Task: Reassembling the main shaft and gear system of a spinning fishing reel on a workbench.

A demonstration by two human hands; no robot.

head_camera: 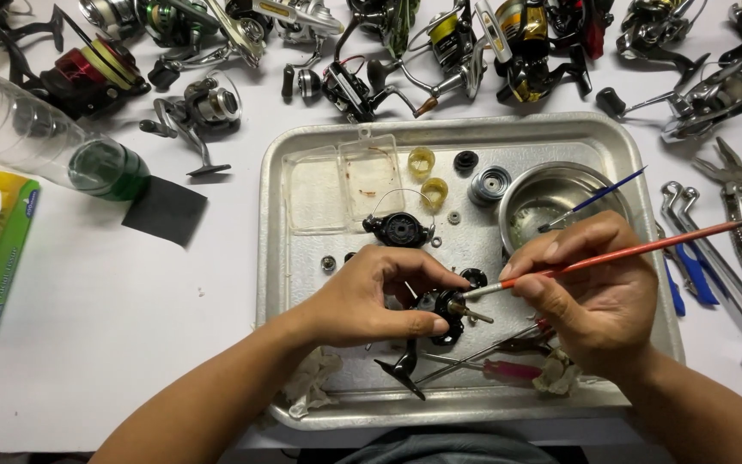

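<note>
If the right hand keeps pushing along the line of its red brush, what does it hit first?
The right hand points its red brush left; its tip already seems to touch the black reel part in the left hand, though depth is unclear.

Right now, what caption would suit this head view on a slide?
Left hand steadies a black reel part over a metal tray while right hand brushes it with a red-handled brush.
</note>
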